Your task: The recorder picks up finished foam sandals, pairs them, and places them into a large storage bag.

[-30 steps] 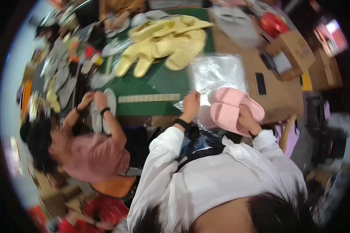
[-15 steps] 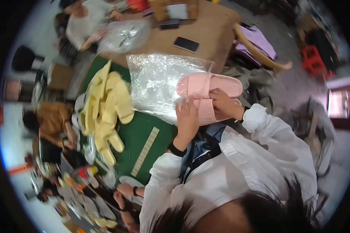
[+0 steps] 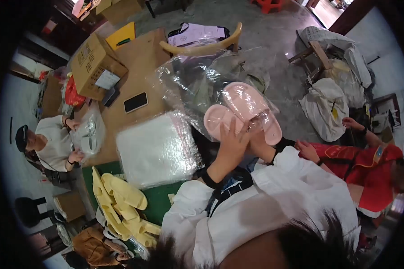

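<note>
A pair of pink slippers (image 3: 245, 99) is inside a clear plastic bag (image 3: 179, 78), held off the table in front of me. Fingers of my left hand (image 3: 231, 148) press over the nearer slipper, gripping it through or along the film. Partly hidden behind it, my right hand (image 3: 261, 142) grips the slippers at their near ends; its fingertips are covered. To the left, a flat stack of clear plastic bags (image 3: 155, 152) lies on the table. Several yellow slippers (image 3: 125, 190) are piled on the green mat (image 3: 159, 204) beside it.
A phone (image 3: 135, 102), a cardboard box (image 3: 94, 67) and a yellow folder stand on the brown table (image 3: 143, 58). Across it, a person (image 3: 54, 143) handles a bagged item. A wooden chair (image 3: 202, 49) stands beyond my hands. Someone in red (image 3: 372, 170) is close on my right.
My view has turned right. Both hands have lifted the pink slippers off the table and away from the bag stack, and the bag now hangs around them. A person in red has come into view.
</note>
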### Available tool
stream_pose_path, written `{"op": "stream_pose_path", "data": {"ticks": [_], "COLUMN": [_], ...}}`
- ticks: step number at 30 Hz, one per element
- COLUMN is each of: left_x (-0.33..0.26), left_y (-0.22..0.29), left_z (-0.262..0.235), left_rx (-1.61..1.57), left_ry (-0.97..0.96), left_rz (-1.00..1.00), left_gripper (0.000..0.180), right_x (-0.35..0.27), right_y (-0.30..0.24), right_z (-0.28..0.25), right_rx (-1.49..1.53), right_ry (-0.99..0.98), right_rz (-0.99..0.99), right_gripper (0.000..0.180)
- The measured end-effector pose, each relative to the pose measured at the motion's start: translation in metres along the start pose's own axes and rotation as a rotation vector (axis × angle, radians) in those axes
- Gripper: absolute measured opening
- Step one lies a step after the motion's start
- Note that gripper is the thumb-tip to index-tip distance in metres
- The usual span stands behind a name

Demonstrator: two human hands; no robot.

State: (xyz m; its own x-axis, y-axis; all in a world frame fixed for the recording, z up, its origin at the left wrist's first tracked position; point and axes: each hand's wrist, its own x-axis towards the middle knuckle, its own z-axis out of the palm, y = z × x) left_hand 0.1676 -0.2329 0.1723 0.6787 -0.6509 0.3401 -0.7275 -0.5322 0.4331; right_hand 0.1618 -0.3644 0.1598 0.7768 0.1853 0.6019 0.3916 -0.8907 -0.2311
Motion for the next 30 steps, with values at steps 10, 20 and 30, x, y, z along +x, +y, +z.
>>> {"op": "stream_pose_path", "data": {"ticks": [10,20,30], "left_x": [0.089,0.124,0.092], "left_y": [0.034,-0.035,-0.181], "left_z": [0.049,0.071,0.117], "left_rx": [-0.419,-0.348,-0.190], "left_ry": [-0.356,0.138,0.100], "left_rz": [0.123,-0.496,-1.149], "left_gripper": [0.029,0.069,0.040], "right_x": [-0.237,-0.129,0.045], "right_y": [0.385,0.339,0.213], "right_z": [0.058,0.068,0.229], "right_rx": [-0.057,0.155,0.549], "right_ry": [-0.637,-0.613,-0.771], "right_rz": [0.053,0.028,-0.214], "right_gripper": [0.013,0.013,0.013]}}
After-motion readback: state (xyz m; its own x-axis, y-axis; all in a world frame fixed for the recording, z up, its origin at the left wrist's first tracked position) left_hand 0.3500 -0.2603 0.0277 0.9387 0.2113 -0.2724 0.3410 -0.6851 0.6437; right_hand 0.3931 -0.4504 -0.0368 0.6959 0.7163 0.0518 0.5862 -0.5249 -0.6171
